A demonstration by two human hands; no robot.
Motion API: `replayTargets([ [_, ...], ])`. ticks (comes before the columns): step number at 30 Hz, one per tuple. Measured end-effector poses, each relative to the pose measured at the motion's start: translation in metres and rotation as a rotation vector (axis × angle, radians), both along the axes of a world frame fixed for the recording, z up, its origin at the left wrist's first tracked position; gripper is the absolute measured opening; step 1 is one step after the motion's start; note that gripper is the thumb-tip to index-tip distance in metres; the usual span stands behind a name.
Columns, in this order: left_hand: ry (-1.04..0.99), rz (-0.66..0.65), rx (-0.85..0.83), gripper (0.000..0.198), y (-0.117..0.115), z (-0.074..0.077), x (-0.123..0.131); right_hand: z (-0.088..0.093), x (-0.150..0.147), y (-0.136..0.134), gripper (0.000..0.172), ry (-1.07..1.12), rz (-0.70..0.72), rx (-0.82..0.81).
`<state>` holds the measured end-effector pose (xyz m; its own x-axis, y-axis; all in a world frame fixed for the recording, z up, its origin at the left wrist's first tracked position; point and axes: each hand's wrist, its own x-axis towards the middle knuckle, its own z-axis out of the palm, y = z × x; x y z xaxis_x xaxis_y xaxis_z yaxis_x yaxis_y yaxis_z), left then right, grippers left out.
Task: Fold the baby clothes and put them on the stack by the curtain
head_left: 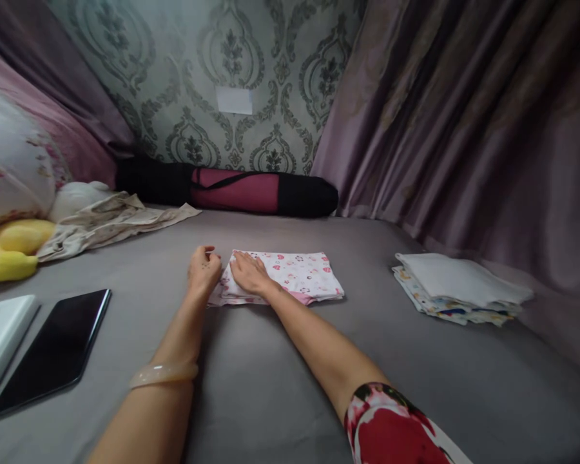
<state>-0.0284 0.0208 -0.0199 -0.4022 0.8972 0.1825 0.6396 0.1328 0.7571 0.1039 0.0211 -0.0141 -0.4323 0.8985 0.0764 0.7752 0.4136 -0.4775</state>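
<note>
Upon the smooth grey sheet (280, 367), a white heart-print cloth (309, 272) lies folded into a soft-edged rectangle. The right hand (247, 273) rests flat on it, fingers extended; the left hand (205, 269) curls at its left edge, grip impossible to tell.

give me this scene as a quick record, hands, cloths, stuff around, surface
left hand: curled at the folded cloth's left end, grip unclear
right hand: laid flat on that cloth
cloth print: pink and red on white
right side: stack of folded cloths, white on top
left side: black flat device
back: black-and-pink long bag
surface: grey sheet
</note>
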Motion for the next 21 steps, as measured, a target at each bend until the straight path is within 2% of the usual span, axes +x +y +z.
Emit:
replayTargets([
  [3, -0.023, -0.027, 0.022, 0.04, -0.001, 0.007, 0.009, 0.011, 0.026, 0.0, 0.051, 0.006, -0.015, 0.008],
  [6, 0.002, -0.088, 0.019, 0.039, -0.004, 0.01, 0.019, 0.02, 0.062, -0.009, 0.055, -0.081, -0.061, 0.025],
  [10, 0.11, -0.179, 0.025, 0.038, -0.007, 0.011, 0.035, 0.016, 0.099, -0.022, 0.06, -0.197, -0.117, 0.008],
  [16, 0.335, -0.4, 0.031, 0.037, -0.01, 0.003, 0.052, -0.002, 0.103, -0.028, 0.062, -0.243, -0.155, -0.001],
  [19, 0.452, -0.483, 0.054, 0.037, -0.011, -0.004, 0.057, -0.001, 0.102, -0.025, 0.063, -0.218, -0.138, -0.02],
  [21, 0.514, -0.537, 0.081, 0.038, -0.012, -0.006, 0.061, 0.004, 0.107, -0.022, 0.063, -0.179, -0.096, -0.089],
])
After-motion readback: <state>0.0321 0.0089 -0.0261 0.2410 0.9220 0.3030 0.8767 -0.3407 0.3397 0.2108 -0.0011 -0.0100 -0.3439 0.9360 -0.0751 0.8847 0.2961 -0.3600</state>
